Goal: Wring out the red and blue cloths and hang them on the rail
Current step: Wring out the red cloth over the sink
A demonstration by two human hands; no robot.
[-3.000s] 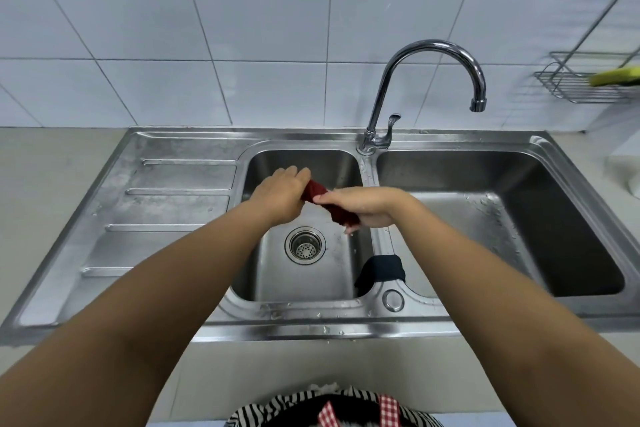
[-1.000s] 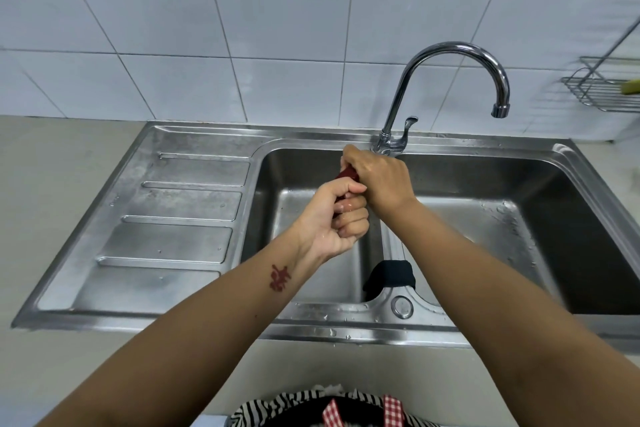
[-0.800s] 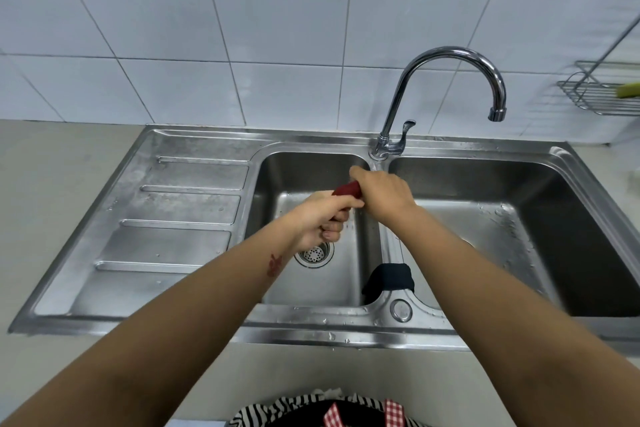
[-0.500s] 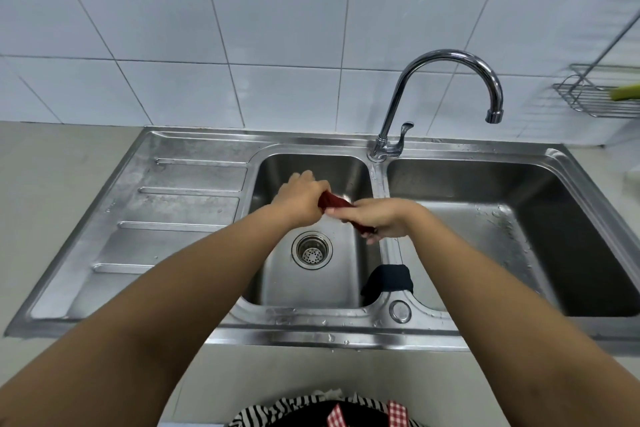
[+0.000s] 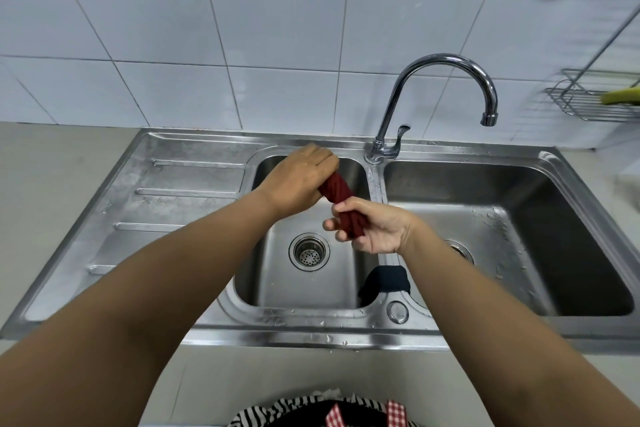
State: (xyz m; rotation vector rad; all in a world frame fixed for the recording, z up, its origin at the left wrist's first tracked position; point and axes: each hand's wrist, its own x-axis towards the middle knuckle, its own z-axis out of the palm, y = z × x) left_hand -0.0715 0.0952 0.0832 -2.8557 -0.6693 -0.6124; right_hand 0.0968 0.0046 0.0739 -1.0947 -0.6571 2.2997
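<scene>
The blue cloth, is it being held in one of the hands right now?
No, the blue cloth lies draped over the divider between the basins, while the left hand and right hand grip the red cloth.

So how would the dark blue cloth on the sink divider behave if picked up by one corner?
The blue cloth droops over the sink divider, so it is probably floppy and would hang limp. Droplets around the sink suggest it is wet, likely heavy for its size and dripping.

White tiled wall (image 5: 277, 28) behind a steel double sink (image 5: 194, 184) in grey counter (image 5: 52, 184).
</scene>
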